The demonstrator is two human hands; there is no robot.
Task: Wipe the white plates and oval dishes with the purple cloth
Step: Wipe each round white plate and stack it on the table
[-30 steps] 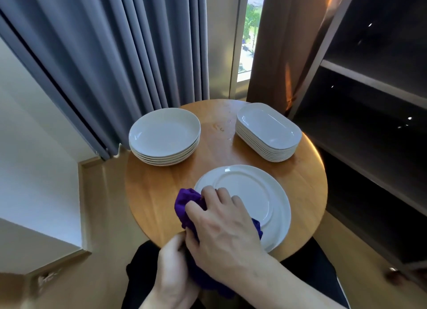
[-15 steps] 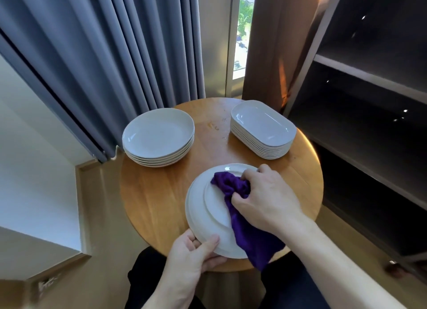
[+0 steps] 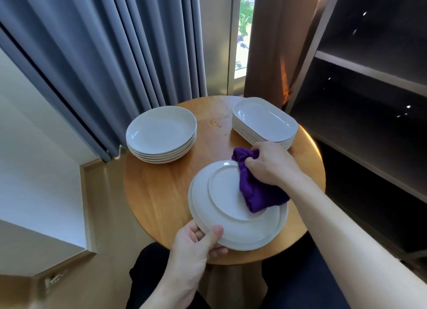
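landmark = upturned plate (image 3: 221,193), bottom side up with the foot ring showing, over the near part of the round wooden table (image 3: 159,193). can't tell if it sits flat or is tipped up off the wood, and the doubled edge on its right side may be a second plate under it, unclear. left hand (image 3: 196,246) grips the plate's near-left rim, thumb on top, fingers curled beneath. right hand (image 3: 270,165) is at the plate's far-right edge, fingers closed round a bunched purple cloth (image 3: 256,193); the cloth's tail hangs down onto the right part of the plate's base, touching it. key relation: the uncovered part of the base lies to the near-left of the cloth fist, so the next wipe looks like a pull toward the left hand, across the foot ring; the plate is round, so no long axis matters here. stack of round plates (image 3: 161,133) is far-left of the plate, well apart, nearer the left hand. stack of oval dishes (image 3: 265,121) is just beyond the plate's far-right edge, right behind the right hand, long axis running far-left to near-right. my guess: neither stack wiped yet. risk: plate slipping from a one-sided pinch.
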